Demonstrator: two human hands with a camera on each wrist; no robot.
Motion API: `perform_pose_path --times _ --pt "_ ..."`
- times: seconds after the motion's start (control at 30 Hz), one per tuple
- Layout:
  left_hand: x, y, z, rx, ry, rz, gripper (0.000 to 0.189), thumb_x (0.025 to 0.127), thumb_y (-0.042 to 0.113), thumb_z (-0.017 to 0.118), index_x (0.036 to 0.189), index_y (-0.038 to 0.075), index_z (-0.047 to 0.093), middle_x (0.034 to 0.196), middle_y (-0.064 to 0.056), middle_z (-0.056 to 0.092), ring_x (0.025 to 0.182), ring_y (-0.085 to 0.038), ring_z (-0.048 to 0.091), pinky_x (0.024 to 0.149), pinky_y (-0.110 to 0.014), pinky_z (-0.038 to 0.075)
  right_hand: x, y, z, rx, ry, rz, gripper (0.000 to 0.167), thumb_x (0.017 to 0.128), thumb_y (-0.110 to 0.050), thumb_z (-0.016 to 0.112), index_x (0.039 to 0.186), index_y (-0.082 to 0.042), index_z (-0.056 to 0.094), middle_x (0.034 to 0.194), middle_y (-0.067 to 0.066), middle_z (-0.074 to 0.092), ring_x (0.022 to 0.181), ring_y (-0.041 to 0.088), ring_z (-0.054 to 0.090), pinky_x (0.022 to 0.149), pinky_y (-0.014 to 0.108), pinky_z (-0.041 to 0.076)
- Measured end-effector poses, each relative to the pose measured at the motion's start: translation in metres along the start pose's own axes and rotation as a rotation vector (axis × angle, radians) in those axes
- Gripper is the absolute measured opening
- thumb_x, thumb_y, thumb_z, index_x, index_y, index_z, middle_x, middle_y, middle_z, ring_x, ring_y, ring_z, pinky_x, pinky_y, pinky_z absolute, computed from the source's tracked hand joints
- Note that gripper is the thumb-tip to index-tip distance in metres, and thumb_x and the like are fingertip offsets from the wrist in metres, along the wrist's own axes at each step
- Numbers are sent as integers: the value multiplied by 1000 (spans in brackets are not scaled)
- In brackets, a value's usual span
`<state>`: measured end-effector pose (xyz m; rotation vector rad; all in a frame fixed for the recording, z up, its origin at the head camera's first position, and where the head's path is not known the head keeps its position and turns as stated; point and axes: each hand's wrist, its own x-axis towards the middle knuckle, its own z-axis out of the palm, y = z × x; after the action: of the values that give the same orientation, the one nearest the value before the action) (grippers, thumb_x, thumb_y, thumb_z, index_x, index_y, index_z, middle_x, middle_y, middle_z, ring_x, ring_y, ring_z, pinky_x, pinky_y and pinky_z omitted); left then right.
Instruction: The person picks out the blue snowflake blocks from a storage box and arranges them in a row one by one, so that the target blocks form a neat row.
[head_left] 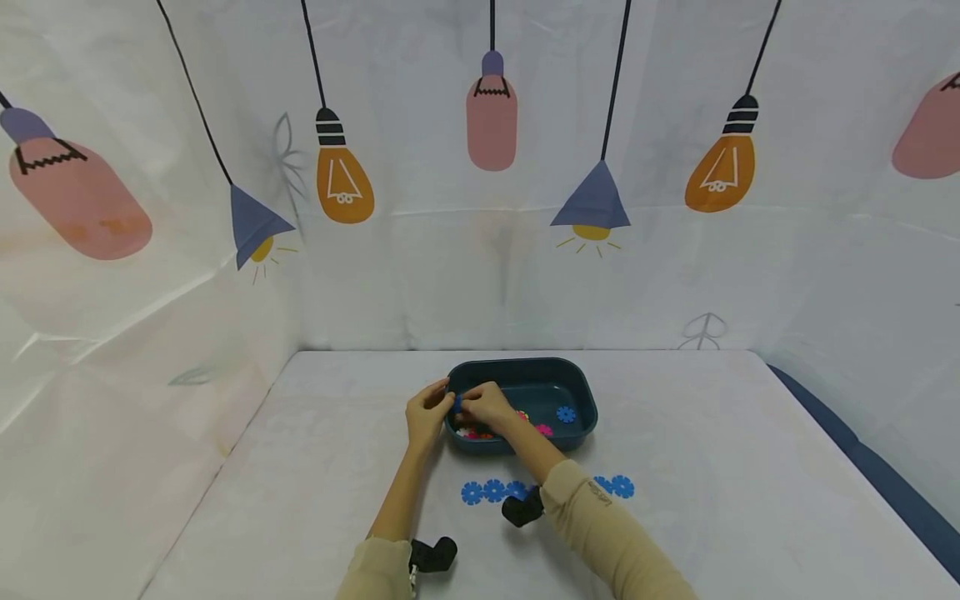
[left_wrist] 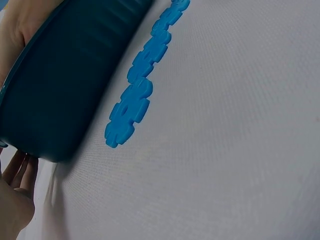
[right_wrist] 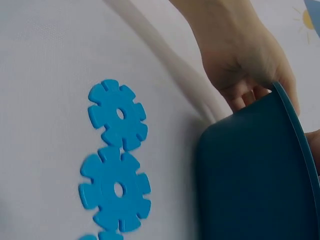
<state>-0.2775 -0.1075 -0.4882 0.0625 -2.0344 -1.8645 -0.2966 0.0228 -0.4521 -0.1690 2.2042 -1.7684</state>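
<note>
A dark teal plastic bin [head_left: 555, 364] stands on the white table. My left hand [head_left: 426, 415] grips its left end, fingers outside the wall and thumb at the rim. Reaching into that same end, my right hand [head_left: 486, 405] pinches a blue notched flower-shaped disc [head_left: 457, 403] near the left thumb; its fingertips are partly hidden. Inside the bin lie another blue disc [head_left: 566, 414], a pink disc [head_left: 544, 430] and several small mixed-colour pieces. A row of blue discs [right_wrist: 116, 190] lies flat in front of the bin, its middle covered by the right forearm in the head view.
White cloth [head_left: 300, 500] covers the table. Behind it hangs a pale sheet [head_left: 420, 275] printed with lamps and bulbs. A black wrist camera [head_left: 433, 555] sits at the left wrist, another black camera [head_left: 522, 507] at the right. Dark blue fabric [head_left: 862, 458] shows along the right edge.
</note>
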Motion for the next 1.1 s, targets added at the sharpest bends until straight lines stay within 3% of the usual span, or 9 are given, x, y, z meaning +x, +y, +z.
perform_pose_path --times 0.2,0.47,0.73,0.97,1.1 --pt "-1 0 1 -1 11 -5 28 84 3 66 110 -4 67 110 -21 66 102 -33 62 87 -32 50 -7 0 -17 135 34 4 31 86 10 55 116 19 55 108 31 62 80 22 69 73 28 56" --pt "0 2 0 17 23 7 26 82 1 66 108 -5 68 108 -21 67 98 -32 63 81 -22 50 -22 -1 -50 154 4 -70 37 87 4 58 124 10 54 98 22 68 76 17 69 83 42 53" --pt "-9 29 -3 -24 -7 34 27 81 -5 64 107 -15 63 108 -30 63 100 -43 60 82 -29 52 -44 1 -86 124 -24 -163 34 89 1 58 120 15 54 99 25 68 79 21 70 81 41 54" --pt "-2 2 -1 22 19 26 27 83 3 67 109 -7 67 109 -22 66 100 -33 63 82 -21 50 -69 12 -119 13 37 -149 33 90 -8 60 117 11 58 106 22 66 82 20 69 80 37 54" --pt "-1 2 -1 -7 17 26 27 83 2 67 109 -7 67 110 -23 66 101 -35 62 80 -16 48 -89 17 -140 -19 41 -149 38 92 -12 60 120 11 55 111 23 64 83 15 68 80 30 54"
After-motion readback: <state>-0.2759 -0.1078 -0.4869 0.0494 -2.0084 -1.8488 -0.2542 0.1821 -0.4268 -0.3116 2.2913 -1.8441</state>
